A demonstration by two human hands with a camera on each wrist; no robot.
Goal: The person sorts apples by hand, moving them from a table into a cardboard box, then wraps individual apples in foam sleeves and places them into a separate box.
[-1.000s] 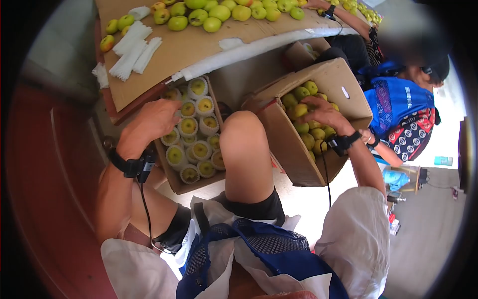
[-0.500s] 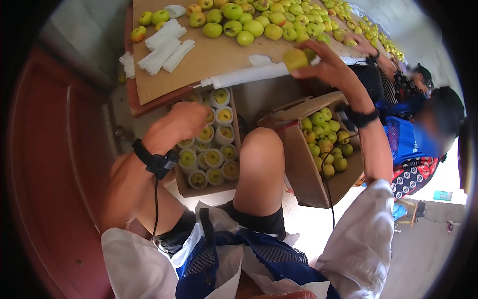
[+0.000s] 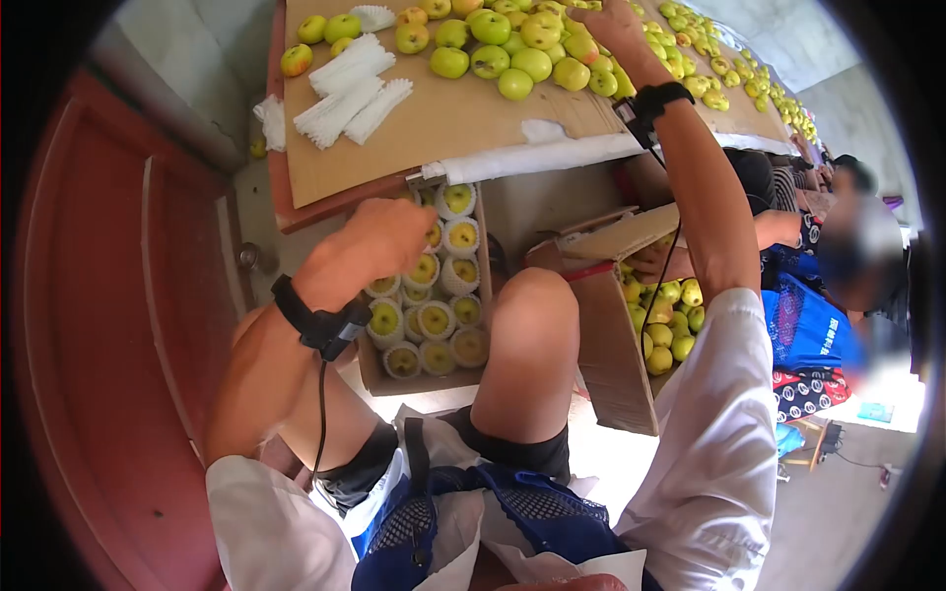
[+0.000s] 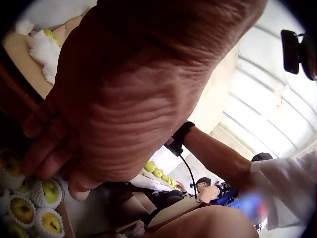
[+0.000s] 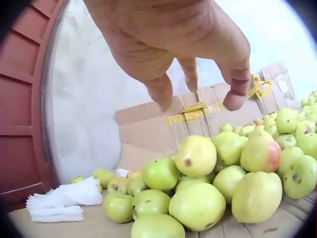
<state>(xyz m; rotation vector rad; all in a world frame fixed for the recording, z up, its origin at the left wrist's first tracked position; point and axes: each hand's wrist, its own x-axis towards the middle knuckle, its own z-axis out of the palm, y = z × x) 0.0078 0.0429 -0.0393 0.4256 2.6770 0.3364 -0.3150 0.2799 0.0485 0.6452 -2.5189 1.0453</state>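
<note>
My right hand hovers over the pile of green apples on the cardboard-topped table, its fingers spread and apart from the fruit. In the head view, that hand reaches to the top of the frame. My left hand hangs over the far part of a cardboard box of apples in white foam nets. From the left wrist, its fingers are loosely bent beside the netted apples, with nothing visible in them.
Flattened foam nets lie on the table's left part. Right of my knee stands a box of bare apples, with another person's hand at it. A person in blue sits at the right. A red door is left.
My right hand has risen from the bare-apple box with an apple and moved to the table pile, where the apple is out of its fingers. The left hand stays over the netted apples.
</note>
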